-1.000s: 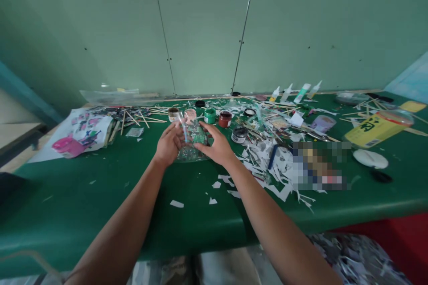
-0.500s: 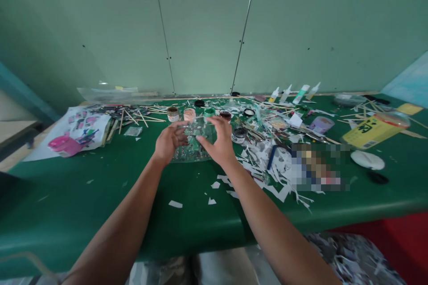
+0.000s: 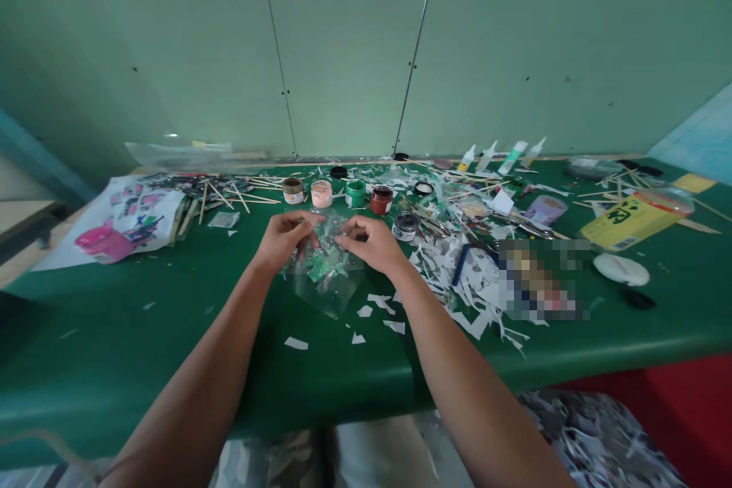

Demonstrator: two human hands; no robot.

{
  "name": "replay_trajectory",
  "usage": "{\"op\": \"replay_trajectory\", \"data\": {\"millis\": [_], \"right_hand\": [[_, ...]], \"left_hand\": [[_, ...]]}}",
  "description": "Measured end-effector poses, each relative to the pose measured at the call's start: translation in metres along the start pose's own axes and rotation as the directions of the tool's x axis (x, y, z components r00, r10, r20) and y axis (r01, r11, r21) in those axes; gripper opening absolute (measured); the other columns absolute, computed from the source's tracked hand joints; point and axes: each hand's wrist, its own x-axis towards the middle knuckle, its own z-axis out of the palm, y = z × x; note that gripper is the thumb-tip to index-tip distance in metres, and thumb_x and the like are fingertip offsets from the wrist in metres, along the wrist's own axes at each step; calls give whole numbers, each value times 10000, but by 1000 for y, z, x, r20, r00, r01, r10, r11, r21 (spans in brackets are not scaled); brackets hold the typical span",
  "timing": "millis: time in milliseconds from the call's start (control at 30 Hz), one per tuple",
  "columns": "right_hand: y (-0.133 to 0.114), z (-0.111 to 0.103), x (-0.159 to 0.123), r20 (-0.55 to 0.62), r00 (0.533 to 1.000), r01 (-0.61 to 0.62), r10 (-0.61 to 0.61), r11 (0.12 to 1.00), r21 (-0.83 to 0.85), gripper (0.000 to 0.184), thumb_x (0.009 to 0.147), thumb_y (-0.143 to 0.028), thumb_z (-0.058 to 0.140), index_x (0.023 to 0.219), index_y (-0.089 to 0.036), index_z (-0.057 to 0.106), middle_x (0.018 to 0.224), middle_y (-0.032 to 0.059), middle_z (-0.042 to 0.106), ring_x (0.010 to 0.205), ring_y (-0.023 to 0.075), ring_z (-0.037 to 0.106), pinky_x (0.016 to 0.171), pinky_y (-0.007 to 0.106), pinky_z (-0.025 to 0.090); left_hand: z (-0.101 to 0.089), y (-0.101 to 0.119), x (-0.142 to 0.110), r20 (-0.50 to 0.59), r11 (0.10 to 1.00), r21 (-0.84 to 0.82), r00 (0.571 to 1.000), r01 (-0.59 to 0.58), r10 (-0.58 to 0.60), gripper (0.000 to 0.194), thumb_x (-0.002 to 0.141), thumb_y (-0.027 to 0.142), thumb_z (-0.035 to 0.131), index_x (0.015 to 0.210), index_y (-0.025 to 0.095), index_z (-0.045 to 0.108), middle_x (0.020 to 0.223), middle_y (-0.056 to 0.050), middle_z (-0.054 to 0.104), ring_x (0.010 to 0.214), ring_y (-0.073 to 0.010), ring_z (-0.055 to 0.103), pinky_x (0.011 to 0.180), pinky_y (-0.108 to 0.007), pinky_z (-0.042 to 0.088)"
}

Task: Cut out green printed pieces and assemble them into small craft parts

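Observation:
A clear plastic bag [image 3: 329, 282] with green and shiny bits in it is between my two hands, low over the green table, one corner pointing towards me. At its upper left edge my left hand [image 3: 287, 239] is closed, thumb and fingers gripping the plastic. On the other side my right hand [image 3: 369, 241] pinches the upper right part of the bag between thumb and fingers. Just beyond the bag stand open paint jars: a brown jar [image 3: 293, 191], a peach jar [image 3: 321, 194], a green jar [image 3: 355, 194] and a dark red jar [image 3: 381, 200].
White paper scraps [image 3: 480, 282] are heaped to the right, beside a black jar [image 3: 406, 226]. A yellow tub [image 3: 629, 223] lies at far right, near a white oval object [image 3: 621, 270]. Glue bottles [image 3: 512, 158] stand behind. On the left are a pink container [image 3: 104, 244] and thin sticks [image 3: 207, 202].
The bag has turned, and a corner of it now hangs towards me. My fingers have closed in from a wider hold to pinch its upper edge.

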Motion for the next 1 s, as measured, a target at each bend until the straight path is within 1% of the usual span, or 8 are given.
{"op": "replay_trajectory", "data": {"millis": [200, 300, 400, 500, 667, 833, 933, 1000], "right_hand": [[8, 1, 4, -261, 965, 23, 1, 996, 87, 179, 773, -390, 578, 696, -248, 504, 552, -36, 529, 546, 170, 564, 569, 310, 451], [15, 1, 8, -339, 939, 17, 62, 974, 225, 130, 799, -387, 540, 798, -262, 506, 545, -52, 482, 557, 193, 602, 592, 342, 500], [19, 1, 10, -312, 946, 1, 83, 966, 257, 151, 828, -387, 506, 920, -269, 517, 588, -43, 521, 611, 210, 642, 618, 369, 531], [17, 1, 10, -229, 968, -25, 102, 948, 318, 247, 846, -407, 495, 1049, -269, 523, 648, -30, 582, 631, 214, 665, 624, 387, 549], [13, 1, 6, -126, 984, -66, 123, 921, 383, 451, 799, -489, 609, 1181, -269, 512, 742, -1, 644, 671, 231, 683, 657, 418, 572], [21, 5, 6, -290, 953, -51, 89, 989, 138, 630, 835, -506, 574, 1374, -263, 358, 847, 44, 625, 667, 224, 649, 608, 422, 561], [21, 8, 3, -471, 874, 16, -119, 976, -217, 644, 823, -449, 600, 1396, -279, 360, 1162, 139, 539, 1044, 312, 578, 810, 512, 524], [17, 9, 0, -462, 844, 67, -274, 907, -416, 460, 848, -404, 572, 1291, -305, 498, 1287, 134, 448, 1218, 345, 445, 942, 561, 443]], "left_hand": [[-7, -3, 3, -188, 995, -74, 980, -74, 59, 427, 713, 458, 710, 1046, 202, 631, 753, -4, 686, 421, -71, 550, 388, -185, 442], [-3, -3, 1, -94, 967, -253, 994, 31, -56, 573, 684, 429, 751, 1194, 270, 544, 913, -16, 685, 577, -127, 657, 455, -220, 519], [5, -6, -1, 111, 950, -252, 981, 185, -162, 498, 615, 343, 816, 1038, 181, 609, 786, -13, 662, 619, -180, 685, 496, -277, 567], [10, -10, 0, 83, 951, -248, 982, 183, -167, 367, 590, 341, 832, 786, 148, 589, 617, 19, 613, 526, -167, 659, 458, -269, 557], [7, -9, 1, 45, 949, -275, 988, 152, -145, 389, 564, 351, 846, 766, 168, 569, 560, 49, 608, 445, -144, 630, 449, -258, 552], [8, -4, -5, 118, 948, -288, 987, 138, -108, 338, 581, 328, 830, 780, 166, 610, 565, 33, 611, 534, -171, 656, 452, -270, 557], [10, -5, -8, 144, 946, -285, 982, 158, -120, 377, 574, 258, 833, 881, 173, 632, 657, 12, 659, 598, -181, 666, 478, -286, 574], [10, -6, -8, 102, 945, -285, 986, 158, -135, 396, 579, 259, 833, 908, 166, 633, 726, 0, 675, 591, -162, 655, 469, -269, 564]]}}
